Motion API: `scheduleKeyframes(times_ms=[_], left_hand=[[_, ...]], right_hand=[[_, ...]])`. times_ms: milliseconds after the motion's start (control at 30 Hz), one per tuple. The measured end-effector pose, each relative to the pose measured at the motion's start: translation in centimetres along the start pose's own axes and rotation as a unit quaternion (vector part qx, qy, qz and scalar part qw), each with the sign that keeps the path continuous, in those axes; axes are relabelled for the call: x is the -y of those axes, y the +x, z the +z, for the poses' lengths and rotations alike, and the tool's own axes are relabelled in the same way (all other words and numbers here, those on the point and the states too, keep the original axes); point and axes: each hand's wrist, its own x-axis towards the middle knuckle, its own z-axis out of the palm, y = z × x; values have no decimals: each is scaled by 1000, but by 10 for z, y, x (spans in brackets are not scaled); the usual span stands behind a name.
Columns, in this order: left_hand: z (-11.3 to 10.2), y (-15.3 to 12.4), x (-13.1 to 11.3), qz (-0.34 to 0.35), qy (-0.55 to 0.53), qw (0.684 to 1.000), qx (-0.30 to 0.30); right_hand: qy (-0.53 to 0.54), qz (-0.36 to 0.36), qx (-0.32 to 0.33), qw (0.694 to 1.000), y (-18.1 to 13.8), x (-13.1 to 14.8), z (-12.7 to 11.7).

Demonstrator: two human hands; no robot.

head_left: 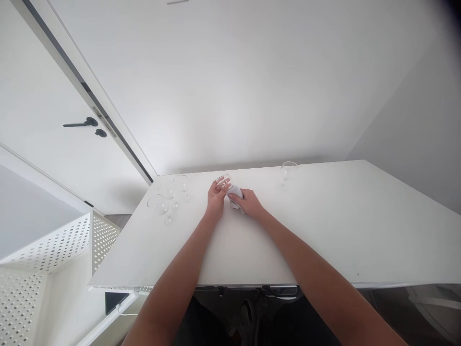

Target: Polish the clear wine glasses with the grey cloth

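Note:
My left hand (217,196) is wrapped around a clear wine glass (224,181) held over the white table (324,230). My right hand (249,203) is closed on a small pale cloth (235,193) that presses against the glass. Both hands meet near the table's far middle. Three more clear stemmed glasses stand to the left: one (157,204) nearest me, one (167,191) behind it, one (181,182) farthest back. Another stemmed glass (288,171) stands alone to the right, near the wall.
The table's back edge meets a white wall. A white door with a black handle (83,123) is at the left. White perforated panels (54,250) sit low at the left, beside the table's corner. Dark floor space lies under the table's front edge.

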Motion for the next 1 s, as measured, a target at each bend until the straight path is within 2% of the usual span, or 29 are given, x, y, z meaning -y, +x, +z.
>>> scheduleKeyframes(times_ms=[133,233,333,433,600,767,933,1000], left_hand=[[-4,3,3,-2,-49,998,-31],[-5,4,3,12,-99,994,-50],[-4,3,0,35,-108,992,-51],[-2,0,-5,63,-104,991,-49],[0,-2,-9,99,-96,988,-64],[0,-1,-7,108,-105,987,-52],[-1,-1,-6,113,-125,984,-50],[-2,0,-6,118,-122,984,-47]], right_hand=[[169,44,-44,984,6,-2,-6],[270,31,-96,958,10,-2,-16],[311,10,-109,944,13,-4,-23],[330,6,-91,940,15,-8,-26],[418,14,-57,907,11,-4,-31],[426,21,-21,904,3,10,-33],[509,37,18,860,4,13,-32],[523,32,25,852,4,12,-32]])
